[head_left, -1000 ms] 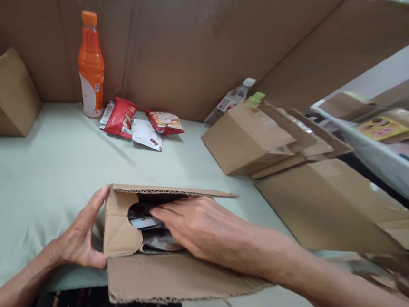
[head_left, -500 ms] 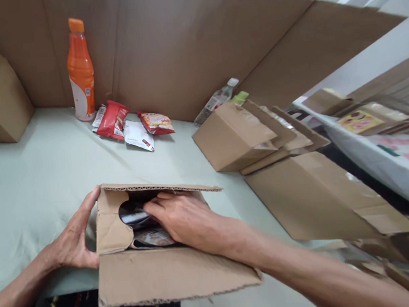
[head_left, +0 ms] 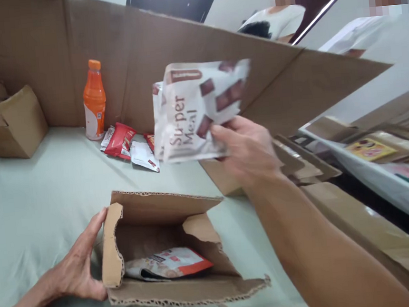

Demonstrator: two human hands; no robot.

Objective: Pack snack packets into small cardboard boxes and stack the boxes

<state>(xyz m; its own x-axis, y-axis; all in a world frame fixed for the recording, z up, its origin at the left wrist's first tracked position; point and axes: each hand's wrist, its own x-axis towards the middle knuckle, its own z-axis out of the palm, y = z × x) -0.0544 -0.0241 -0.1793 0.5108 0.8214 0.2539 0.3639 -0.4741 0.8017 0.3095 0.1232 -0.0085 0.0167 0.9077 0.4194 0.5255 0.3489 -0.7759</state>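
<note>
My right hand [head_left: 248, 145] is raised above the table, pinching white "Super Meal" pouches [head_left: 190, 111] by their lower right corner. At least two overlap, and they are slightly blurred. My left hand [head_left: 80, 264] grips the left end of an open cardboard box [head_left: 177, 294], thumb at the near corner and fingers at the far one. Inside the box lies a grey and orange-red printed packet [head_left: 171, 264]. Beyond it, a red packet [head_left: 119, 141] and a white pouch [head_left: 143, 155] lie on the cloth.
An orange drink bottle [head_left: 94, 101] stands by the cardboard wall [head_left: 102, 43]. Torn cardboard boxes [head_left: 19, 122] sit at the left. More boxes [head_left: 361, 221] crowd the right side, partly behind my forearm. Two people [head_left: 275, 20] are beyond the wall.
My right hand has come up out of the box with the white pouches. The box has tipped so its inside shows more. My left hand has stayed on its end. The view has shifted.
</note>
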